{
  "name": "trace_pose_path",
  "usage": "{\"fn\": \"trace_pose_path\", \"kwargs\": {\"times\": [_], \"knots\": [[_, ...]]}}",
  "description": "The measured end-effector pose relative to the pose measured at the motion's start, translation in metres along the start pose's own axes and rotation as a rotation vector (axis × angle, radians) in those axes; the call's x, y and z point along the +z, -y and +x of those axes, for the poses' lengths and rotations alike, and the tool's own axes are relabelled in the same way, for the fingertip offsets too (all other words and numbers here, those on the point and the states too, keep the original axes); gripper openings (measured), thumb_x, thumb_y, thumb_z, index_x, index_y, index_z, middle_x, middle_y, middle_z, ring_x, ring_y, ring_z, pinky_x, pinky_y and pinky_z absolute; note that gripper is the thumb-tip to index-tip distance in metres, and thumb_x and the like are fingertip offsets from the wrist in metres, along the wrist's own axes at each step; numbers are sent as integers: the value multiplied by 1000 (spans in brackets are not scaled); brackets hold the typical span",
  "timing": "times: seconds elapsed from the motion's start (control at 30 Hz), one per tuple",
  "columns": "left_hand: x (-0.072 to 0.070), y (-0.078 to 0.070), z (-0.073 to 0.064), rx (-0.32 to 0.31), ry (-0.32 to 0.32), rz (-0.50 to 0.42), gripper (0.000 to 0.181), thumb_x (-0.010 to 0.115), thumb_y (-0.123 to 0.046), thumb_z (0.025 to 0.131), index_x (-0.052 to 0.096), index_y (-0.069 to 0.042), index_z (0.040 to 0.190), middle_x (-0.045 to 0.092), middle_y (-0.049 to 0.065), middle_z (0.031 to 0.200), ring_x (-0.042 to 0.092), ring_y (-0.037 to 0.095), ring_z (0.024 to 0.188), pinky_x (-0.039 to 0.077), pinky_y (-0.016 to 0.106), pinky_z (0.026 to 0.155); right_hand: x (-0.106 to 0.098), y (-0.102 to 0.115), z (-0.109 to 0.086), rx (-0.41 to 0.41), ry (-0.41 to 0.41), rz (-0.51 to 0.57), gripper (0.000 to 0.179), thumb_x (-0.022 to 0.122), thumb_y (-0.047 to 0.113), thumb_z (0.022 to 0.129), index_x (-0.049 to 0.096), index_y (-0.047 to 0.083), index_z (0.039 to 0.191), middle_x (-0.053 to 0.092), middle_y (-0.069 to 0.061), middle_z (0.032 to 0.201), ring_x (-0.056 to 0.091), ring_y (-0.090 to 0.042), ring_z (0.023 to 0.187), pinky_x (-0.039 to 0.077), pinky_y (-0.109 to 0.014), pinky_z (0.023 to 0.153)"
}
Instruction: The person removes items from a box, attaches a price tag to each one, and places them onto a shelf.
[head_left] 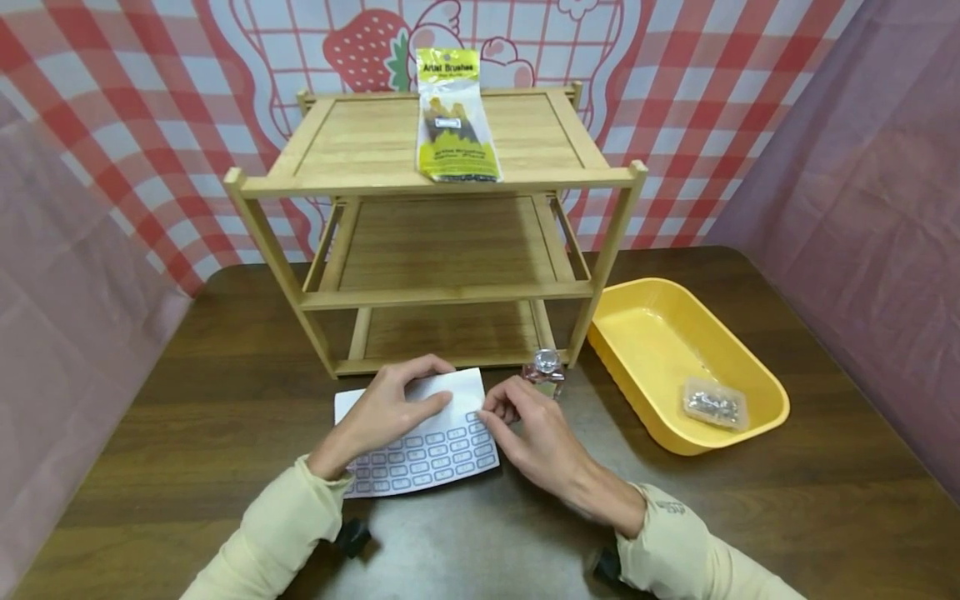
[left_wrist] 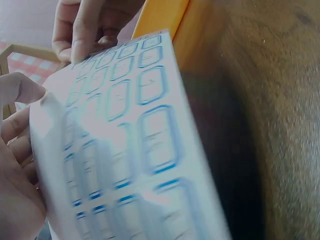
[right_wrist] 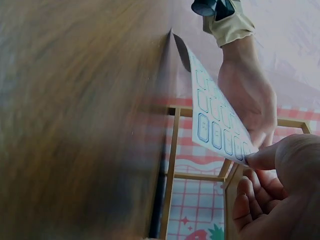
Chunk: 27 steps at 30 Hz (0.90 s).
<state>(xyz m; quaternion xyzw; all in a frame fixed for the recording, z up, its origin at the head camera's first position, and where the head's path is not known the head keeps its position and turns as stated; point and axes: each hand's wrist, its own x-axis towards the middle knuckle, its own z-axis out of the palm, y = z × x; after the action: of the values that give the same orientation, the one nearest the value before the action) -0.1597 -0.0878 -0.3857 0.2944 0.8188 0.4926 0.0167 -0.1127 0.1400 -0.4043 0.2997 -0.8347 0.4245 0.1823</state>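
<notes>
A white sheet of blue-framed label stickers [head_left: 431, 458] is held up off the table, its upper part bare of labels. My left hand [head_left: 392, 408] grips it by the upper part, thumb on the front and fingers behind. With thumb and forefinger, my right hand [head_left: 536, 429] pinches at the sheet's right edge, by the end label of the top row. In the right wrist view the right thumb [right_wrist: 262, 159] lies on that corner label. A small glass bottle with a faceted clear cap [head_left: 547, 363] stands just behind the right hand, partly hidden by it.
A three-tier wooden shelf [head_left: 450, 292] stands behind the hands. On its top lies a yellow packet of artist brushes [head_left: 456, 125]. To the right sits a yellow tray [head_left: 645, 342] holding a clear plastic box of small metal pieces [head_left: 714, 404].
</notes>
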Motion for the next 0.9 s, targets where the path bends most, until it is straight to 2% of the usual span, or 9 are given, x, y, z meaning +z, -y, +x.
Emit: {"fn": "trace_pose_path", "kwargs": {"times": [0.1, 0.27, 0.4, 0.57, 0.67, 0.8, 0.9], "knots": [[-2, 0, 0, -4, 12, 16, 20, 72, -6, 94, 73, -6, 114, 74, 6, 113, 66, 18, 99, 53, 40, 91, -1, -2, 0, -59, -8, -63, 22, 79, -8, 85, 63, 5, 93, 61, -1, 88, 59, -10, 78, 56, -21, 69], [0, 2, 2, 21, 8, 44, 18, 72, -7, 95, 73, -6, 113, 74, 6, 113, 67, 19, 100, 53, 40, 89, -2, -5, -1, -188, 0, -206, 24, 82, -4, 82, 63, 4, 94, 61, -2, 87, 58, -13, 77, 53, -21, 66], [2, 4, 2, 29, -1, 65, 17, 72, -6, 95, 74, -6, 112, 74, 7, 112, 67, 18, 98, 54, 38, 86, -3, -6, -2, -226, 24, -238, 25, 82, -3, 83, 62, 4, 96, 61, -2, 88, 57, -14, 77, 52, -21, 65], [2, 4, 2, 24, 3, 73, 18, 72, -7, 96, 73, -7, 113, 74, 8, 114, 67, 18, 99, 54, 39, 86, -3, -7, -2, -227, 23, -200, 25, 82, -4, 83, 62, 4, 97, 62, -3, 89, 57, -14, 78, 53, -21, 67], [1, 5, 3, 36, -3, 75, 19, 72, -5, 95, 73, -6, 114, 74, 9, 114, 67, 19, 98, 54, 39, 85, -4, -8, -3, -218, 11, -140, 25, 80, -6, 83, 62, 4, 97, 63, -3, 90, 58, -13, 78, 54, -20, 69], [-1, 7, 4, 52, -10, 69, 22, 72, -1, 92, 72, -5, 114, 74, 11, 115, 66, 21, 99, 55, 39, 85, -5, -10, -3, -186, 2, -52, 26, 78, -9, 84, 61, 4, 98, 62, -2, 89, 58, -12, 78, 55, -19, 69], [-1, 7, 4, 52, 15, 57, 25, 70, 0, 91, 72, -5, 115, 73, 11, 115, 66, 21, 98, 54, 38, 84, -6, -9, -3, -147, -3, -6, 25, 77, -10, 85, 60, 4, 97, 61, -1, 88, 57, -11, 77, 55, -20, 67]]}}
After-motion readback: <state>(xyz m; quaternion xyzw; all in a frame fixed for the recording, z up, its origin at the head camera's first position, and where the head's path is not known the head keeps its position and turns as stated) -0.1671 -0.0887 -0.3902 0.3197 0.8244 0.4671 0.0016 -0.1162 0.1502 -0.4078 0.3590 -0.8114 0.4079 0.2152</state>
